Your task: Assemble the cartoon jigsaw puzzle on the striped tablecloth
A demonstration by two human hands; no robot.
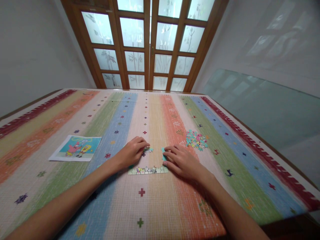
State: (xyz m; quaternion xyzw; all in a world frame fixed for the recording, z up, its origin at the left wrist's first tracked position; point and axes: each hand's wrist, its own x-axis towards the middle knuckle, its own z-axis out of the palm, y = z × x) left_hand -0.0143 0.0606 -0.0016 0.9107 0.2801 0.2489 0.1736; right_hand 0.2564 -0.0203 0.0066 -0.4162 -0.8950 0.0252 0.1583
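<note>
A partly joined jigsaw puzzle [148,170] lies in front of me, its bottom row running across between my hands. My left hand [135,150] is closed at its left side, fingers bent together over a small light jigsaw piece [150,150] at their tips. On the other side my right hand [181,162] rests with fingers apart, its fingertips touching the teal edge pieces [163,154] of the puzzle's right side. Part of the left edge is hidden behind my left hand. A heap of loose jigsaw pieces [196,140] lies beyond my right hand.
A printed reference picture [77,149] of two cartoon figures lies at the left. The striped tablecloth [140,203] covers the table. Beyond its far edge stand wooden doors with frosted panes [135,61]. A glass panel [262,103] is along the right wall.
</note>
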